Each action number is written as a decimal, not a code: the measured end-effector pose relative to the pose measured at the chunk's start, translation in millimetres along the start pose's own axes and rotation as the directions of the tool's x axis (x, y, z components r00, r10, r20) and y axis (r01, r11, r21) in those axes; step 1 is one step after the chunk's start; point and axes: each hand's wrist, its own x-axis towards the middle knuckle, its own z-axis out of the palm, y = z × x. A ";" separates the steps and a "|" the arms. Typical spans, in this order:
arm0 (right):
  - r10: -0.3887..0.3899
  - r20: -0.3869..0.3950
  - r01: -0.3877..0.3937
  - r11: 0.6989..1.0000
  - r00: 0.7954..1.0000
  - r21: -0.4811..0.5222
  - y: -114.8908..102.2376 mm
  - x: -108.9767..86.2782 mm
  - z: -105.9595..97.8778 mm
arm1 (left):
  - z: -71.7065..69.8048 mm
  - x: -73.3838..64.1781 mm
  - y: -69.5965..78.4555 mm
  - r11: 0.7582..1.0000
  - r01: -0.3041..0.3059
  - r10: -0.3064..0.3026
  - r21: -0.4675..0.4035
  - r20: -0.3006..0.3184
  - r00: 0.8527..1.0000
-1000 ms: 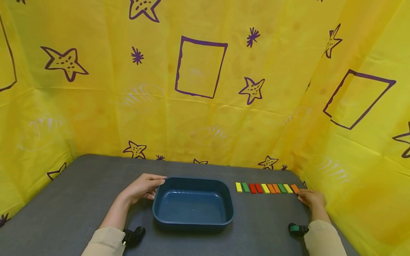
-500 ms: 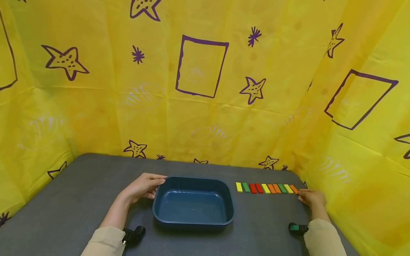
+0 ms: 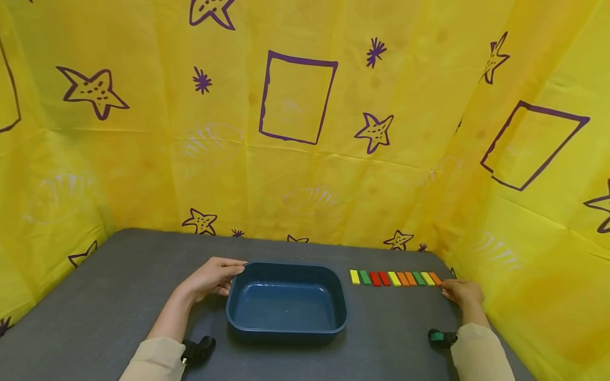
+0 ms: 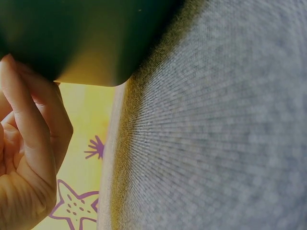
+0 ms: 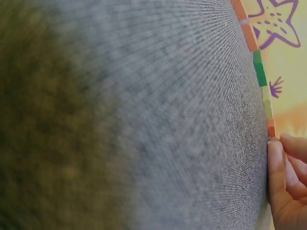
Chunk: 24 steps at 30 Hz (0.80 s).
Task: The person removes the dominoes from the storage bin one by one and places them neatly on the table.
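A dark blue rectangular bin (image 3: 287,334) stands at the middle of the table. My left hand (image 3: 215,276) grips its far left corner, the thumb at the rim and the fingers against the outer wall; in the left wrist view the fingers (image 4: 29,115) are bent below the bin (image 4: 91,43). To the right of the bin lies a side-by-side row of small flat tiles in yellow, green, red and orange. At the row's right end, my right hand (image 3: 464,292) pinches the near end of an orange tile (image 3: 434,278), its thumb (image 5: 276,155) right at the tile's edge.
The dark grey table (image 3: 391,328) reaches back to a yellow patterned curtain (image 3: 305,174), which also closes off both sides. The curtain's right side (image 3: 538,275) comes close to my right hand. A red tile (image 3: 375,279) lies nearer the bin.
The orange tile at the right end has turned and slid closer against its yellow neighbour, my right hand staying on it. The left hand and the bin stay in place.
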 end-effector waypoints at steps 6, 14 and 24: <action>0.014 -0.020 -0.015 0.999 1.000 -0.028 0.5 -0.2 -0.4 | 0.5 1.0 0.2 1.000 -0.002 0.002 0.000 0.000 1.000; -0.033 -0.050 0.027 0.993 0.998 -0.111 -5.7 -2.0 3.5 | 0.7 2.1 -0.5 1.000 0.017 -0.016 0.017 -0.030 0.999; -0.401 -0.086 0.268 0.742 0.912 -0.614 -33.0 -16.7 39.5 | 6.5 -4.2 7.7 0.982 0.028 -0.015 0.186 -0.070 0.997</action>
